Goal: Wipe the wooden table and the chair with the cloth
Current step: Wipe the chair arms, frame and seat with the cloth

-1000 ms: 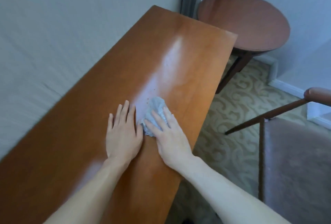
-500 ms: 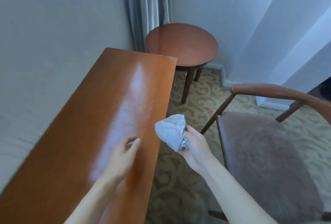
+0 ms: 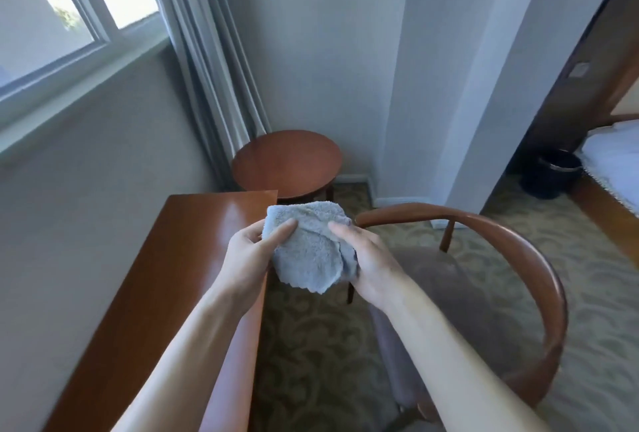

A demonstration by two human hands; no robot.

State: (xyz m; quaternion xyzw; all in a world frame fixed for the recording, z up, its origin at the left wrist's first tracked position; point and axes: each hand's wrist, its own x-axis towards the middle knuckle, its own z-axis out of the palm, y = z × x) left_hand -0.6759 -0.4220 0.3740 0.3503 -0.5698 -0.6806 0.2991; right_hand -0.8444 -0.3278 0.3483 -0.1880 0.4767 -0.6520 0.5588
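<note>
Holding the cloth [image 3: 307, 251] up in the air between the bench [image 3: 166, 279] and the chair [image 3: 511, 258], the person has both hands on it: the left hand [image 3: 247, 258] curls round its left edge with the thumb pressed over the front, and the right hand [image 3: 366, 264] grips its right side, fingers wrapped into the folds. The step in hand looks like refolding the cloth before moving on to the chair, judging by how it hangs bunched and off the wood. To do that well, the person would fold it to a flat, fresh face so the used side turns inward, then take it in one hand. Going left to right, a window [image 3: 69, 6] and curtain [image 3: 207, 51] sit above the bench, a round side table [image 3: 287, 162] stands in the corner just beyond the bench's far end, and the chair's curved wooden rail arcs round a padded seat. Farther right a dark bin [image 3: 553, 172] and a bed [image 3: 615, 151] show through a doorway. Nothing blocks the reach to the chair.
</note>
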